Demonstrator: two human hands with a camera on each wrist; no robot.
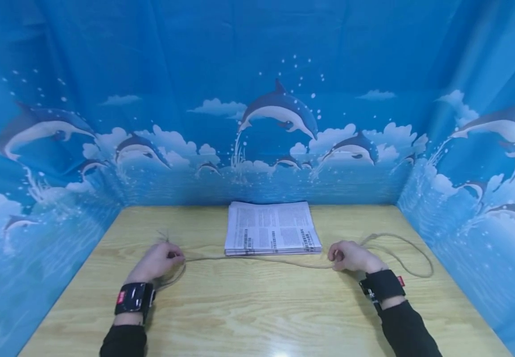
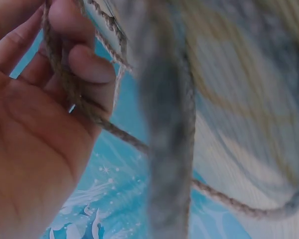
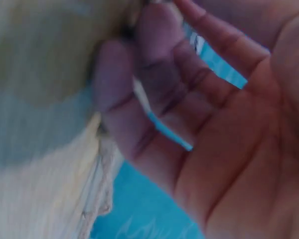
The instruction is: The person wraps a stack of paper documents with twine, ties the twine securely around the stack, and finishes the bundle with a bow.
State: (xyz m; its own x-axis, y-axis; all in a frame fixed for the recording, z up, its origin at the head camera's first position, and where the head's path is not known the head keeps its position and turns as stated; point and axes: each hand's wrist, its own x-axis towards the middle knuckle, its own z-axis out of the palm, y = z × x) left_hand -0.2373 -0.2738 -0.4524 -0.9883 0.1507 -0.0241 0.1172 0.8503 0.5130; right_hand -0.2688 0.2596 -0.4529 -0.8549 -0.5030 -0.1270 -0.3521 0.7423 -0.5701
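Observation:
A thin beige rope [image 1: 293, 263] stretches sideways across the wooden table, just in front of a stack of newspapers [image 1: 272, 228]. At the left, my left hand [image 1: 156, 260] grips one part of it with curled fingers; in the left wrist view the rope [image 2: 122, 134] runs across those fingers, and a blurred strand hangs close to the camera. My right hand [image 1: 355, 256] pinches the rope further right, its fingertips low near the tabletop. In the right wrist view the fingers [image 3: 119, 94] are bent, and the pinch itself is mostly hidden.
Beyond the right hand, the rope's slack lies in a wide loop on the table [image 1: 257, 312]. A short frayed end shows above the left hand. Blue dolphin-print curtains [image 1: 257, 148] stand along the table's back and both sides.

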